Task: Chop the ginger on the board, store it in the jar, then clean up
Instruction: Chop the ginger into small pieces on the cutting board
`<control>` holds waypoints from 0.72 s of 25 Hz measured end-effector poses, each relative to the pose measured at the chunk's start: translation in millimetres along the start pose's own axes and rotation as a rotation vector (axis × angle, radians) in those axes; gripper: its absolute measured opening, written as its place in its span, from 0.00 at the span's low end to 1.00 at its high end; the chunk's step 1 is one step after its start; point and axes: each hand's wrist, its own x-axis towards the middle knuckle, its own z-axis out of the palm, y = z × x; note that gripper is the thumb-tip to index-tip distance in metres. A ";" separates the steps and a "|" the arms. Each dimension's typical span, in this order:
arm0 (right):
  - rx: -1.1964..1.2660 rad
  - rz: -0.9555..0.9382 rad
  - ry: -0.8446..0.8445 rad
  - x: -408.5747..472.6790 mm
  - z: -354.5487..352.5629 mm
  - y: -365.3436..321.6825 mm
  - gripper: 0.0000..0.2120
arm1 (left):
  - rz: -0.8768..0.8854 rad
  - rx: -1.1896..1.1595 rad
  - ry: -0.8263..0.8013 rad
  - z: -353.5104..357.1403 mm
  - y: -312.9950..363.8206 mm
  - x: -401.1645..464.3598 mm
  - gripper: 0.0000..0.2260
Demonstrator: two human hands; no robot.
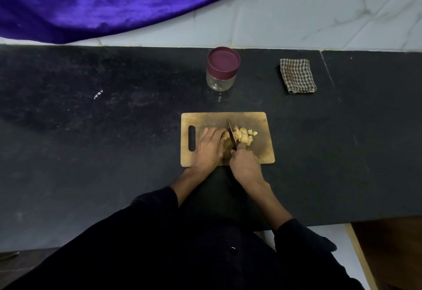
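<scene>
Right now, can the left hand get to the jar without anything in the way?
Probably yes. The left hand rests on the ginger on the board, and the jar stands beyond the board's far edge with bare counter between. It would have to let go of the ginger first.

We can't see the knife [232, 133] handle, buried in right hand [245, 164]. Uncut ginger [226, 141] mostly under left hand [209, 147]. Jar [222, 71] contents too small to tell. Purple cloth [102, 2] cut off top/left edge.
</scene>
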 end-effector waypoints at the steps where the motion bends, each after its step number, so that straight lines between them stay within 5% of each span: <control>1: 0.034 0.014 0.008 -0.9 0.9 0.9 0.10 | -0.012 -0.008 0.001 -0.9 0.2 -0.3 0.11; 18: 0.113 -0.043 0.021 -9.8 -0.5 3.9 0.11 | 0.006 0.032 -0.011 -3.6 2.0 -1.1 0.13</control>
